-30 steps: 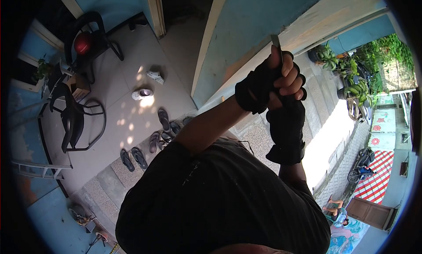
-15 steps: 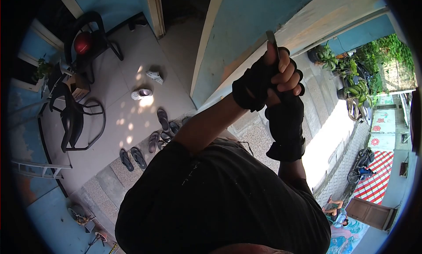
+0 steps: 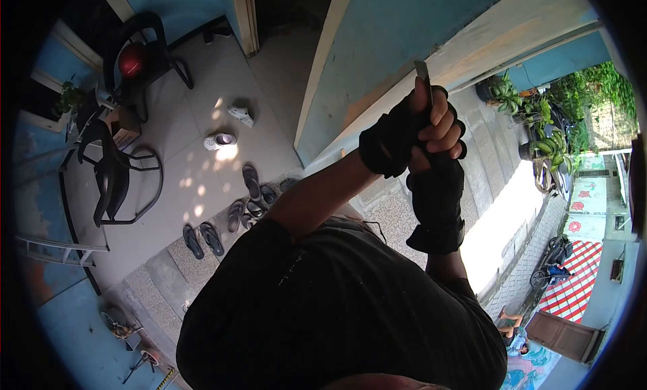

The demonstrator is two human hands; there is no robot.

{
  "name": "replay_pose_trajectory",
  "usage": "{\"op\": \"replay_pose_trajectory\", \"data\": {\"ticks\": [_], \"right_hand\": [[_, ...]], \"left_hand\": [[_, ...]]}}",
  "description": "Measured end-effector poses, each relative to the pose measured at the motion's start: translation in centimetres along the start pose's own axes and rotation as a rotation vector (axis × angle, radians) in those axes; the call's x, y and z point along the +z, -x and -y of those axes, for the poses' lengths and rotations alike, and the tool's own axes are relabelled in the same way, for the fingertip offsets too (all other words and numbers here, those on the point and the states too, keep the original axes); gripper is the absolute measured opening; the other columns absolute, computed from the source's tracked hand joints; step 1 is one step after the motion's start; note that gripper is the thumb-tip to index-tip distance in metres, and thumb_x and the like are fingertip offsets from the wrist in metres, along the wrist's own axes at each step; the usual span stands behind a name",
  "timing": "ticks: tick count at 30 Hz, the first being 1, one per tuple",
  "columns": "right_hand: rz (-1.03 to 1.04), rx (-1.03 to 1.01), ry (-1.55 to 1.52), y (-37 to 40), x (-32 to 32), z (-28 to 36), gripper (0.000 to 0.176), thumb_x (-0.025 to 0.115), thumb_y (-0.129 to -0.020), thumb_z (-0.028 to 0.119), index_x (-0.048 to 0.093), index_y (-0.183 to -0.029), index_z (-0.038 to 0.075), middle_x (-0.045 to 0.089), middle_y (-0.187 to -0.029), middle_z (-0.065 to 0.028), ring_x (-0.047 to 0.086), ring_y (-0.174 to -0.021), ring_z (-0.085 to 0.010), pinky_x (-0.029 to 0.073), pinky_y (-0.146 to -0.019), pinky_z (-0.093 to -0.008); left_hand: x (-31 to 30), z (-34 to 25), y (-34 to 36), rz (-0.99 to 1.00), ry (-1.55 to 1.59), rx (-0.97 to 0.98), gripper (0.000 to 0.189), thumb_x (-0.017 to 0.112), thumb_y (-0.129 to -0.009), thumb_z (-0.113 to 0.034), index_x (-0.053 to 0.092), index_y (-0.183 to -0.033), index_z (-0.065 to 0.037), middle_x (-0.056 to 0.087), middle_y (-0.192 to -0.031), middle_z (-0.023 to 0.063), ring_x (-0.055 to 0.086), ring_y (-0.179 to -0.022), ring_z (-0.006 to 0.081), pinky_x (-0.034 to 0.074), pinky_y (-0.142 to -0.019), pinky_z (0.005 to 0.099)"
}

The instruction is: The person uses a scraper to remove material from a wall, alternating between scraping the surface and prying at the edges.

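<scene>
My left hand (image 3: 399, 126), in a black fingerless glove, is closed with its thumb up along a thin flat metal blade (image 3: 422, 70). The blade's grey end sticks out above the thumb. Against it, my right hand (image 3: 438, 161), gloved the same way with a strap at the wrist, is closed too. Its bare fingertips curl over beside the blade, and its thumb lies below them. The two hands are pressed together in front of my chest. Whatever part of the blade lies lower is hidden inside the fingers.
A blue wall (image 3: 377, 46) with a pale lower band rises just beyond my hands. On the left, sandals (image 3: 211, 239), shoes (image 3: 220, 141) and a black chair (image 3: 111, 171) stand on tile. Plants (image 3: 549, 144), a motorcycle (image 3: 554, 262) and a seated person (image 3: 515, 336) are to the right.
Both hands sit slightly lower in the view, still together around the blade. The blade's end now shows a little more of its flat face. The surroundings have shifted slightly with the camera.
</scene>
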State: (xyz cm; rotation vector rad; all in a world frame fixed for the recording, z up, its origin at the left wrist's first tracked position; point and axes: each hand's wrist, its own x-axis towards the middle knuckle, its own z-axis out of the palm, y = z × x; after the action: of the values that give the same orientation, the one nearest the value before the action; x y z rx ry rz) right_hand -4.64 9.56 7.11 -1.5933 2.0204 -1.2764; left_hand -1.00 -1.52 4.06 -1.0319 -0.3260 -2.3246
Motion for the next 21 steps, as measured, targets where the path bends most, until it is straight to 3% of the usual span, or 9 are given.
{"op": "replay_pose_trajectory", "data": {"ticks": [1, 3, 5, 8, 11, 15, 20, 21], "right_hand": [[-0.005, -0.007, 0.002, 0.1, 0.3, -0.7, 0.023, 0.062, -0.090, 0.011, 0.061, -0.111, 0.003, 0.061, -0.076, -0.0040, 0.059, -0.066, -0.0106, 0.046, -0.059, -0.0255], [-0.050, -0.286, 0.229, 0.6, 1.1, -2.1, 0.022, 0.062, -0.090, 0.012, 0.062, -0.110, 0.002, 0.066, -0.084, -0.0079, 0.063, -0.074, -0.0158, 0.049, -0.065, -0.0286], [-0.033, -0.243, 0.253, 0.9, 1.3, -2.1, 0.021, 0.062, -0.090, 0.012, 0.062, -0.109, 0.002, 0.067, -0.085, -0.0096, 0.065, -0.077, -0.0196, 0.050, -0.068, -0.0307], [0.083, 0.027, -0.024, 0.8, 0.5, -1.5, 0.019, 0.061, -0.091, 0.012, 0.062, -0.108, 0.003, 0.066, -0.080, -0.0087, 0.065, -0.075, -0.0177, 0.050, -0.066, -0.0297], [0.029, -0.041, 0.124, 0.2, -0.1, 0.2, 0.020, 0.060, -0.092, 0.012, 0.061, -0.110, 0.003, 0.066, -0.081, -0.0084, 0.065, -0.074, -0.0171, 0.050, -0.065, -0.0291], [-0.038, -0.210, 0.180, 0.9, 1.5, -1.4, 0.023, 0.062, -0.090, 0.007, 0.061, -0.112, 0.002, 0.067, -0.092, -0.0088, 0.065, -0.085, -0.0186, 0.050, -0.073, -0.0302], [0.040, -0.055, -0.002, 1.6, 1.5, -2.0, 0.022, 0.062, -0.090, 0.005, 0.061, -0.112, 0.002, 0.065, -0.091, -0.0062, 0.062, -0.086, -0.0170, 0.050, -0.076, -0.0295], [0.052, 0.017, 0.005, 1.0, 1.2, -1.2, 0.020, 0.063, -0.089, 0.007, 0.062, -0.108, 0.003, 0.066, -0.089, -0.0096, 0.065, -0.083, -0.0216, 0.051, -0.072, -0.0314]], "left_hand": [[-0.6, -0.1, 0.6, 0.012, -0.005, 0.001, 0.051, 0.025, -0.100, -0.053, 0.050, -0.085, -0.011, 0.034, -0.057, -0.0032, 0.040, -0.057, 0.0120, 0.044, -0.074, 0.0367], [-1.7, -0.1, 1.6, 0.033, -0.006, -0.007, 0.051, 0.025, -0.100, -0.053, 0.050, -0.085, -0.011, 0.034, -0.056, -0.0031, 0.040, -0.056, 0.0120, 0.044, -0.074, 0.0369], [-2.2, 0.1, 2.8, -0.035, 0.029, 0.019, 0.051, 0.025, -0.100, -0.053, 0.050, -0.085, -0.011, 0.035, -0.056, -0.0030, 0.040, -0.056, 0.0118, 0.045, -0.073, 0.0371], [-1.6, 0.3, 2.0, -0.024, 0.016, 0.024, 0.050, 0.026, -0.100, -0.052, 0.050, -0.085, -0.011, 0.035, -0.057, -0.0031, 0.040, -0.056, 0.0114, 0.045, -0.074, 0.0373], [-0.9, 0.1, 0.4, 0.031, 0.027, 0.017, 0.049, 0.027, -0.100, -0.052, 0.051, -0.085, -0.012, 0.035, -0.057, -0.0033, 0.040, -0.057, 0.0112, 0.044, -0.074, 0.0375], [-1.8, -0.3, 1.6, 0.038, 0.012, -0.014, 0.049, 0.027, -0.100, -0.052, 0.050, -0.085, -0.012, 0.035, -0.057, -0.0033, 0.040, -0.057, 0.0111, 0.044, -0.074, 0.0370], [-2.0, 0.3, 2.5, -0.041, 0.029, 0.027, 0.049, 0.027, -0.100, -0.052, 0.051, -0.084, -0.012, 0.035, -0.057, -0.0037, 0.041, -0.057, 0.0109, 0.044, -0.073, 0.0358], [-1.5, 0.1, 1.9, -0.043, 0.029, 0.027, 0.049, 0.027, -0.100, -0.052, 0.051, -0.084, -0.012, 0.035, -0.057, -0.0037, 0.041, -0.057, 0.0109, 0.044, -0.073, 0.0358]]}}
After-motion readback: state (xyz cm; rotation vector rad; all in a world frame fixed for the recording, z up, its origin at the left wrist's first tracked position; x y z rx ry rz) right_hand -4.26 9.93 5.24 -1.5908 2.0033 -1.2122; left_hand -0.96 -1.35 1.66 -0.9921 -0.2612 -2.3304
